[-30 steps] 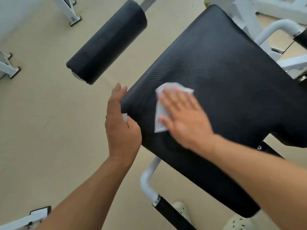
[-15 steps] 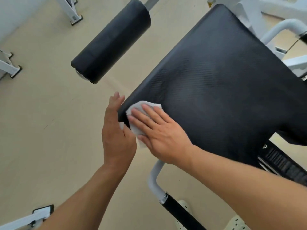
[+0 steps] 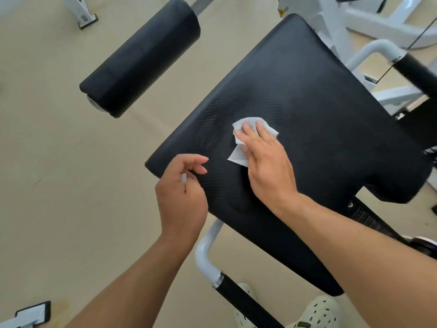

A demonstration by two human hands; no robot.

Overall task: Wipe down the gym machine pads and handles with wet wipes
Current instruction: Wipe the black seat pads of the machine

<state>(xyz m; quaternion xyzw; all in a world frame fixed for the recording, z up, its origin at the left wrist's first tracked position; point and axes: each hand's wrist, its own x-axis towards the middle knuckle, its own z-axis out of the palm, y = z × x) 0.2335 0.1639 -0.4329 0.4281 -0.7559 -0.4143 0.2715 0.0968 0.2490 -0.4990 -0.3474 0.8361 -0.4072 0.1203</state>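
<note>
Flat right hand [image 3: 267,162] on wipe [image 3: 248,136]

beige gym floor [image 3: 59,162], white machine frames [image 3: 369,22] at the top corners, black-capped frame foot [image 3: 35,312] bottom left

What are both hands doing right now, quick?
Left hand: fingers loosely curled over the seat pad corner, a small white bit showing in it.
Right hand: open, flat fingers pressing the wet wipe onto the pad.
</note>
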